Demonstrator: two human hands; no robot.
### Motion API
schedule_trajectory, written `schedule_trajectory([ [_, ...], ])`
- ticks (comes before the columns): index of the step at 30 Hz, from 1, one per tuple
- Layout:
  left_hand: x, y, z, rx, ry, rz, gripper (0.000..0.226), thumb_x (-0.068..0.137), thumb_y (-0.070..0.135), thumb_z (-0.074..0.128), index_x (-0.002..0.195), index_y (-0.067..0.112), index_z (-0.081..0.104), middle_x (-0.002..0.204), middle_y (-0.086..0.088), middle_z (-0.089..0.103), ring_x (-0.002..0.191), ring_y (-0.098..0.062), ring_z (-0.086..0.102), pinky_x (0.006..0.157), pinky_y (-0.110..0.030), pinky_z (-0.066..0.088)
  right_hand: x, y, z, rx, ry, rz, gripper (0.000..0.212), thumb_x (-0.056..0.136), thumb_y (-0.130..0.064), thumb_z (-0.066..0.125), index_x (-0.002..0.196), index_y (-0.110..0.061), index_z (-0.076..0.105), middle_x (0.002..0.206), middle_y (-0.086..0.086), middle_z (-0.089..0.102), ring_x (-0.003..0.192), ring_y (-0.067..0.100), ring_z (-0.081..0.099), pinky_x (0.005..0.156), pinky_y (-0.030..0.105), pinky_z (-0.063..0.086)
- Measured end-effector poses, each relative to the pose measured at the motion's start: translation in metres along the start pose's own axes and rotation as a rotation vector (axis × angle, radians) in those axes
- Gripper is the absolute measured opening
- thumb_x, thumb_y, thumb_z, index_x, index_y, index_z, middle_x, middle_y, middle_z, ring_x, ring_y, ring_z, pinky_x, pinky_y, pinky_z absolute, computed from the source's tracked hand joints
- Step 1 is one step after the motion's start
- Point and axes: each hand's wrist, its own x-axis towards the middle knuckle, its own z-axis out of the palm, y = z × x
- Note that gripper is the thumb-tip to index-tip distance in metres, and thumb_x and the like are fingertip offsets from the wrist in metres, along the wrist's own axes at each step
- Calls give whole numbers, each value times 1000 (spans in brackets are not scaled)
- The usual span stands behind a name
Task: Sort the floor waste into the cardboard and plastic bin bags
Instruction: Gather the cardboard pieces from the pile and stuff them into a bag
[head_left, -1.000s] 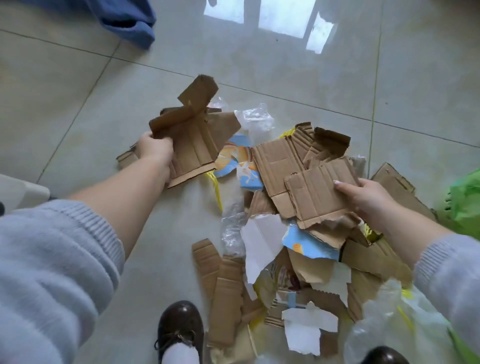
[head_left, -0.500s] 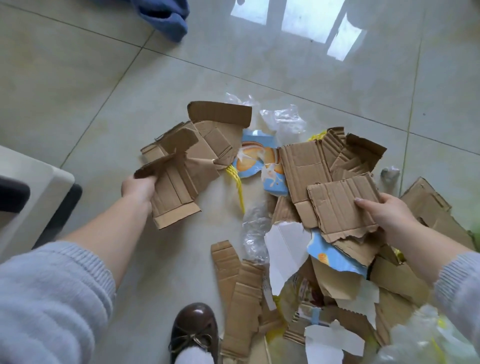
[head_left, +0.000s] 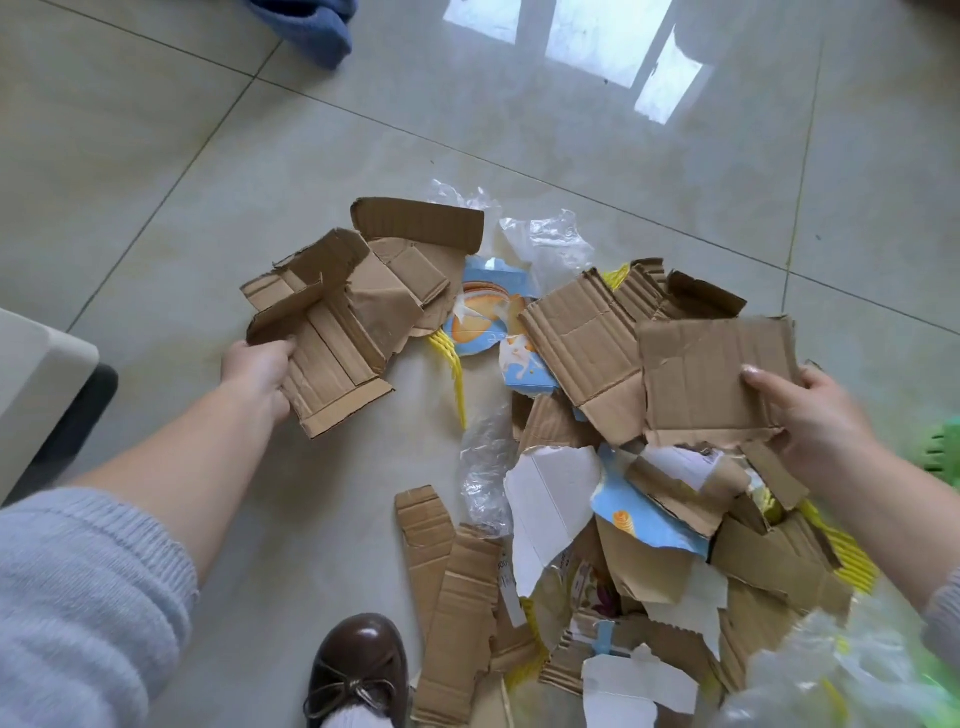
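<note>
Your left hand (head_left: 258, 370) grips a cardboard bundle (head_left: 340, 332) left of the waste pile (head_left: 597, 499); your right hand (head_left: 810, 415) pinches a torn cardboard sheet (head_left: 711, 379) over it. Neither bin bag can be identified, so which hand is nearer can't be told.

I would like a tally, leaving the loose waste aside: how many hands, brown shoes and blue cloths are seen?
Hands: 2, the left hand gripping a cardboard bundle, the right hand holding a cardboard sheet
Brown shoes: 1
Blue cloths: 1
Total: 4

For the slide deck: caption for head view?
Left hand and right hand each grip cardboard pieces above mixed floor waste.
</note>
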Motion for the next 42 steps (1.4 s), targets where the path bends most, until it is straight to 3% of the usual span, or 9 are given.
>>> schedule_trajectory([
  [5, -7, 8, 3, -97, -44, 36, 11, 87, 11, 63, 89, 18, 55, 96, -5, 67, 88, -22, 67, 86, -48, 53, -1, -33, 13, 338, -24, -24, 13, 85, -16, 66, 92, -17, 55, 96, 3, 67, 86, 15, 66, 75, 34, 58],
  [10, -21, 21, 12, -144, -94, 104, 9, 91, 11, 58, 84, 16, 54, 88, -2, 65, 80, -17, 67, 83, -46, 52, 0, -57, 53, 409, -143, -3, 13, 86, -19, 64, 95, -15, 56, 97, 6, 69, 77, 18, 69, 70, 43, 57],
  [14, -26, 23, 10, -171, -74, 131, 7, 91, 14, 58, 89, 17, 53, 94, -2, 66, 81, -15, 67, 80, -45, 52, 4, -42, 85, -231, -301, 12, 42, 84, -32, 67, 118, -11, 54, 115, 4, 63, 84, 13, 60, 64, 27, 48],
  [17, -30, 28, 10, -149, -94, 140, 28, 90, 15, 60, 118, 13, 55, 111, -6, 67, 87, -15, 69, 81, -44, 54, 8, -30, 99, -618, -254, -128, 53, 82, -42, 66, 126, -15, 53, 108, -1, 61, 85, 15, 58, 57, 23, 42],
  [21, -47, 44, 15, -113, -144, 187, 37, 89, 15, 60, 125, 11, 53, 108, -5, 68, 87, -16, 70, 68, -39, 56, 3, -22, 102, -739, -191, -216, 65, 81, -44, 67, 136, -14, 47, 122, 3, 60, 106, 23, 59, 86, 36, 52],
  [27, -121, 70, 34, -82, -250, 214, 4, 92, 18, 57, 95, 18, 58, 93, 1, 67, 77, -13, 66, 67, -38, 53, -46, -43, 55, -342, -35, -338, 47, 81, -33, 70, 120, -17, 48, 108, -1, 58, 91, 18, 57, 68, 29, 49],
  [35, -267, 89, 101, -38, -523, 312, 14, 94, 11, 49, 102, 15, 59, 89, -3, 66, 72, -16, 64, 67, -41, 52, -111, -94, -91, 96, 53, -174, 33, 81, -20, 69, 111, -10, 60, 97, 10, 67, 85, 27, 66, 73, 39, 56],
  [40, -346, 69, 159, 5, -683, 361, 24, 86, 13, 50, 108, 14, 60, 109, -13, 66, 101, -31, 65, 84, -46, 54, -126, -103, -190, 302, 211, -185, 22, 85, -15, 54, 105, -7, 59, 92, 12, 65, 75, 26, 64, 75, 41, 57],
  [42, -378, 50, 184, 9, -732, 327, 24, 88, 14, 50, 111, 12, 59, 98, -8, 68, 94, -27, 67, 72, -38, 58, -127, -97, -222, 385, 292, -200, 11, 87, -14, 50, 90, -10, 60, 89, 10, 66, 77, 28, 65, 80, 45, 56],
])
